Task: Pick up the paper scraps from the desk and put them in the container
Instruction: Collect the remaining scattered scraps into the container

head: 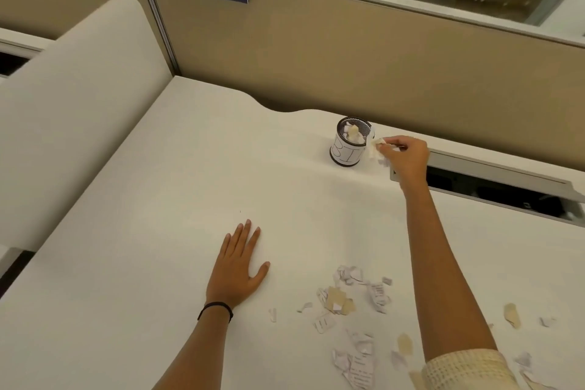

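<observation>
Right hand [403, 157] outstretched, pinching paper scraps [376, 149] just beside the mesh container [349, 144] rim, left hand [237, 266] flat, fingers straight on the desk [158, 231], loose scraps [351, 294] near the front edge

Warm dim light, wide-angle edge warping

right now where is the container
In the head view, the container stands at the far edge of the desk, just left of the right hand holding paper scraps.
</observation>
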`<state>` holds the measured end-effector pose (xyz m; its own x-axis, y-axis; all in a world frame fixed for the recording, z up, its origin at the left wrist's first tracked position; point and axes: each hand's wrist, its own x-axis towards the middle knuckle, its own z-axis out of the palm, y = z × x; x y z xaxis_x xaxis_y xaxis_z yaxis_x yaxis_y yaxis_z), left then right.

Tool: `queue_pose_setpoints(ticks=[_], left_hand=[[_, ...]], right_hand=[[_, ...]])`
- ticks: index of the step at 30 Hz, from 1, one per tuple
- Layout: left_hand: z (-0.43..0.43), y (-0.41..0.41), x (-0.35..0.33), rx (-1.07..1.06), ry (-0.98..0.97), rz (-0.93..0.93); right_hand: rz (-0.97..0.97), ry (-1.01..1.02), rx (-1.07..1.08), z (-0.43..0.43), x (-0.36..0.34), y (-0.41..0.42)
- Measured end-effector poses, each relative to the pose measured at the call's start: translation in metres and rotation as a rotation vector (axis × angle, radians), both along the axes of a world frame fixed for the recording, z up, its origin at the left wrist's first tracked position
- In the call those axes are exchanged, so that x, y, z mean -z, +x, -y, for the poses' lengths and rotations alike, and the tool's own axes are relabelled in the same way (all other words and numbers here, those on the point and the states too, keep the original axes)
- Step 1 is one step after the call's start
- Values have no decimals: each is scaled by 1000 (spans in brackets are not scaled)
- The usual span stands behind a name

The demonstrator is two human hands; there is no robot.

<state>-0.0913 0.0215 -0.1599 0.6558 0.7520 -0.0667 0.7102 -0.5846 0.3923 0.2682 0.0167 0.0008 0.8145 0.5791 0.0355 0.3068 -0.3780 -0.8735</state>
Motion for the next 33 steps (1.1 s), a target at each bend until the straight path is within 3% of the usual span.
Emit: queue_pose_setpoints(ticks=[6, 16, 25, 28, 33], left_hand=[[0, 0, 4, -20, -9, 36], [-1, 2, 2, -37, -10, 56], [-1, 2, 2, -39, -6, 65], [-1, 1, 2, -40, 1, 54], [-1, 2, 1, -45, 3, 65]], right_hand=[[128, -109, 16, -62, 7, 7], [324, -571, -205, -104, 25, 10], [319, -419, -379, -79, -15, 29], [343, -365, -338, -59, -13, 26], [361, -534, -449, -48, 12, 0]])
